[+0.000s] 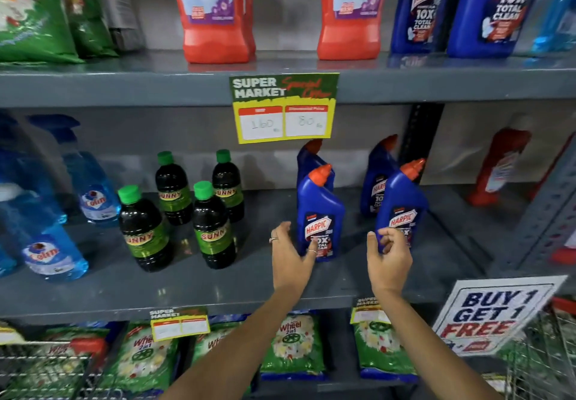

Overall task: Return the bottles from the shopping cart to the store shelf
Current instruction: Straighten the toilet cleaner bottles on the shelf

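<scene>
Two blue Harpic bottles, upright on middle shelf: left bottle against spread fingers of left hand; right bottle loosely pinched low by right hand; risk: tall, narrow-based, either likely topples if nudged on release.

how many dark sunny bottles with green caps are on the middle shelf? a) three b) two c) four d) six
c) Four Sunny bottles stand in a two-by-two cluster on the middle shelf, left of the left hand, each with a green cap.
</scene>
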### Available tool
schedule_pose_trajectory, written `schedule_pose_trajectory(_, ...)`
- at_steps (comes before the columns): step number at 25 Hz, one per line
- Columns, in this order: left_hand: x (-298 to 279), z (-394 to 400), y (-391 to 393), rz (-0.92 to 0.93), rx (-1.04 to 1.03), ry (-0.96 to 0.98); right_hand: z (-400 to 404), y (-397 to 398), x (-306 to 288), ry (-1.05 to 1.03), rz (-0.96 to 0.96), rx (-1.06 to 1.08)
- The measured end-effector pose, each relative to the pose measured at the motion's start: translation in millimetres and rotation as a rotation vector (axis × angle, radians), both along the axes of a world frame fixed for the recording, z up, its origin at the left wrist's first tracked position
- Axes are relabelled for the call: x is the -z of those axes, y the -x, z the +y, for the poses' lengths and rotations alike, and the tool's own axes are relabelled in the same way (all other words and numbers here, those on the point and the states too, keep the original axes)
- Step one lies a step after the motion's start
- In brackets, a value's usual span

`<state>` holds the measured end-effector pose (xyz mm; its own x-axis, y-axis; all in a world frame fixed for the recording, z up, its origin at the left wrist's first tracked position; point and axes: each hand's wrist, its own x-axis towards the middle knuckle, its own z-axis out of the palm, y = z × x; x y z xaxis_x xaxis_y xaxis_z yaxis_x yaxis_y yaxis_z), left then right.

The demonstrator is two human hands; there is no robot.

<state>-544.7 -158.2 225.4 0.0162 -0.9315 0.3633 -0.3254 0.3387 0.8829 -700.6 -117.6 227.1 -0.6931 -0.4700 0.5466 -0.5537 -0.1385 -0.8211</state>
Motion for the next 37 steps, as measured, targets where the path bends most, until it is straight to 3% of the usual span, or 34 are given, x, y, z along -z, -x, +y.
schedule_pose_trajectory(6,2,-5,46,0.090,-0.051,-0.142,-13,40,14,-0.148,-0.124,0.074)
schedule_pose_trajectory(11,12,-14,66,0.139,-0.163,-0.241,-25,58,32,-0.298,-0.208,-0.045)
schedule_pose_trajectory(26,26,-28,78,0.102,-0.174,-0.224,-25,56,35,-0.359,-0.169,0.008)
schedule_pose_trajectory(33,25,-3,59,0.090,-0.044,-0.288,-14,46,27,-0.377,-0.168,0.025)
schedule_pose_trajectory(37,19,14,23,-0.091,-0.011,-0.156,3,8,20,-0.325,0.061,0.019)
